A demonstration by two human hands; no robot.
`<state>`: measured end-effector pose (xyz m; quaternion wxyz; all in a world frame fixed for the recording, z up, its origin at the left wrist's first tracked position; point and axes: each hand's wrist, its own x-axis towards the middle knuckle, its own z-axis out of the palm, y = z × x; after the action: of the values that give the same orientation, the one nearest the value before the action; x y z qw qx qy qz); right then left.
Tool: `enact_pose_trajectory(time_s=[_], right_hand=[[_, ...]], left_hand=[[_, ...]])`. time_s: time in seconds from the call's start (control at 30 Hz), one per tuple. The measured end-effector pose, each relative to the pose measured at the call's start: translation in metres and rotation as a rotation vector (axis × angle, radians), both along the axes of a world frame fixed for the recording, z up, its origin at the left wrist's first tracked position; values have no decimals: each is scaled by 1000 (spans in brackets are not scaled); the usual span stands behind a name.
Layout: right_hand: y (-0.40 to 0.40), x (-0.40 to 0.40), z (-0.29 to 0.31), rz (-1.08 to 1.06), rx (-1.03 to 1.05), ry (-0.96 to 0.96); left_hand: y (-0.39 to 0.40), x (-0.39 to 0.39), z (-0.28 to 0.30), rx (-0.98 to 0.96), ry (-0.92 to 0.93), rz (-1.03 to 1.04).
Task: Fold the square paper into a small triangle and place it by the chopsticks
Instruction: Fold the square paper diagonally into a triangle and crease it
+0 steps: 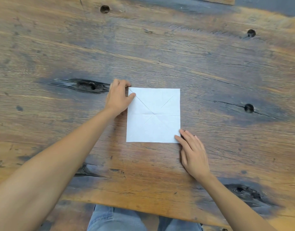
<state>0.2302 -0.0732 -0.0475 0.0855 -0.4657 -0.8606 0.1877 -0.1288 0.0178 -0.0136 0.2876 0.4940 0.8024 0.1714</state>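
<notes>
Grip, right hand (194, 154): fingers flat, loose, fingertips pinning near-right corner of square paper (153, 115), nothing clasped. Paper flat on wooden counter (160, 50), unfolded, old creases crossing at centre. Left hand (117, 97): thumb and fingers pinching far-left corner. Risk: diagonal fold missing crease if sheet slides under light pin. Chopsticks not visible.

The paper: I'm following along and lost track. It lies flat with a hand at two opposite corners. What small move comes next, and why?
Probably lift the far-left corner, pinched by the left hand, and bring it across to the near-right corner, where the right hand rests. The paper lies open and flat on the table, and a diagonal crease already joins those corners.
</notes>
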Motion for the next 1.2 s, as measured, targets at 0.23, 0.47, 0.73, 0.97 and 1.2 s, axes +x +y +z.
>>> enact_pose_trajectory(time_s=[0.23, 0.47, 0.73, 0.97, 1.2], right_hand=[[-1, 0, 0, -7, -23, 0], [-2, 1, 0, -18, -49, -4], [-5, -4, 11, -7, -110, -60], [-4, -5, 25, 1, -201, -91], [-2, 2, 23, 42, -192, -99]], left_hand=[[9, 0, 6, -28, -46, 7], [-3, 5, 20, 62, -111, 31], [-28, 41, 46, 262, -175, 51], [-56, 95, 60, 323, -136, -153], [-79, 141, 53, 276, -22, -302]])
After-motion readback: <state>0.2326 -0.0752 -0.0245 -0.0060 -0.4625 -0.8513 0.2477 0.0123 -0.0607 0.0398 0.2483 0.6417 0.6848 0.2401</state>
